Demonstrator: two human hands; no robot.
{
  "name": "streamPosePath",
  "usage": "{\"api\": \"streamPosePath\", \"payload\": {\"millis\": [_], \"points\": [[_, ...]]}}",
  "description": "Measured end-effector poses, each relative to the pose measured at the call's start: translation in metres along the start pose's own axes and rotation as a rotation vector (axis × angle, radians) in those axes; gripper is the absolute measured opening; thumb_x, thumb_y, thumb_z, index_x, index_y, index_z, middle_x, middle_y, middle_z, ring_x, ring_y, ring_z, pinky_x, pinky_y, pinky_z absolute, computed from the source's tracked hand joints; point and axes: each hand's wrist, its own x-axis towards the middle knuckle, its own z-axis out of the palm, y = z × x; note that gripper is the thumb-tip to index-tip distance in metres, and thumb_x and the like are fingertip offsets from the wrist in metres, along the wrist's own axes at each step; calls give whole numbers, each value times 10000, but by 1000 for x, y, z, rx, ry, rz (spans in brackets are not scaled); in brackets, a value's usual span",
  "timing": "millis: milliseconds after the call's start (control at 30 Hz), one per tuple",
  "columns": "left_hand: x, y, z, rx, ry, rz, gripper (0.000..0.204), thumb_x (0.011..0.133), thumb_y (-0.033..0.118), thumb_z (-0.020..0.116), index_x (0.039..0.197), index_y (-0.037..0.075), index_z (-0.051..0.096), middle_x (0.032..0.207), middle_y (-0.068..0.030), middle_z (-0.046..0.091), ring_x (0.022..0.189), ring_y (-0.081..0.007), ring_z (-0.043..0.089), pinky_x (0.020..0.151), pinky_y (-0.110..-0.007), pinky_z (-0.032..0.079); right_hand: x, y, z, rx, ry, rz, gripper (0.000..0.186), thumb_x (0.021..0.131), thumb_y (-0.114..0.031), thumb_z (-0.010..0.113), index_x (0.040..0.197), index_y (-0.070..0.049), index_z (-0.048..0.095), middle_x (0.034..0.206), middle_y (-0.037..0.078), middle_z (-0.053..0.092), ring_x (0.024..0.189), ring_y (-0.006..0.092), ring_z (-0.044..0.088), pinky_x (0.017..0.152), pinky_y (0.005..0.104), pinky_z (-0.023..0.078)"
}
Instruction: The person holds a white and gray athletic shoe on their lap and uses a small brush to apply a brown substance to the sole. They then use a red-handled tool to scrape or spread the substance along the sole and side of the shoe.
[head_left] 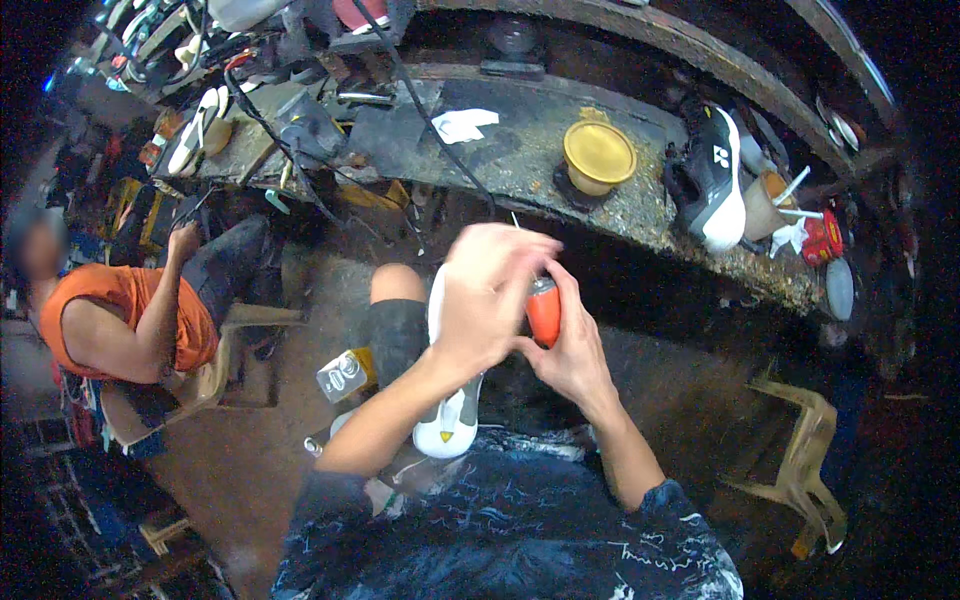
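Observation:
My right hand (572,352) is closed around the bulb-shaped orange handle of an awl (543,315), which has a metal collar. A thin spike shows above the fingers. My left hand (478,295) is raised beside it, its fingers meeting the right hand's fingertips near the top of the handle. Motion blurs those left fingers, so their grip is unclear. Below the left hand a white shoe (447,432) rests on my lap, a small yellow mark on its visible end. The left hand and forearm cover much of the shoe.
A worn workbench (400,135) runs ahead, bearing a yellow-lidded tub (600,155), a white scrap (465,124) and a black-and-white shoe (722,180). Dark cables hang over it. A person in orange (140,310) sits at left. A plastic stool (800,460) stands at right.

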Motion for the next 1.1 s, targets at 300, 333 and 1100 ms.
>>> {"api": "streamPosePath", "payload": {"millis": [300, 333, 1100], "points": [[-37, 0, -35, -1052, 241, -548, 337, 1112, 150, 676, 1407, -12, 670, 1302, -116, 745, 1183, -192, 706, 1059, -355, 561, 21, -74, -4, -32, -64, -107, 1044, 823, -111, 941, 1674, -42, 340, 1519, 266, 602, 1280, 466, 694, 1046, 494, 578], [-38, 1, -34, -1076, 283, -572, 315, 1109, 146, 682, 1384, -8, 682, 1284, -111, 749, 1164, -190, 713, 1047, -355, 568, 22, -78, -2, -48, -76, -138, 1040, 830, -99, 923, 1678, -36, 325, 1530, 288, 587, 1260, 489, 694, 1028, 510, 590], [-47, 3, -57, -1494, 524, -682, 302, 1118, 311, 669, 1282, 60, 708, 939, -23, 700, 869, -148, 667, 857, -310, 575, 7, -109, 41, -133, -111, -194, 1042, 804, 71, 795, 1691, -18, 256, 1584, 314, 529, 1262, 563, 650, 994, 562, 602]]}}
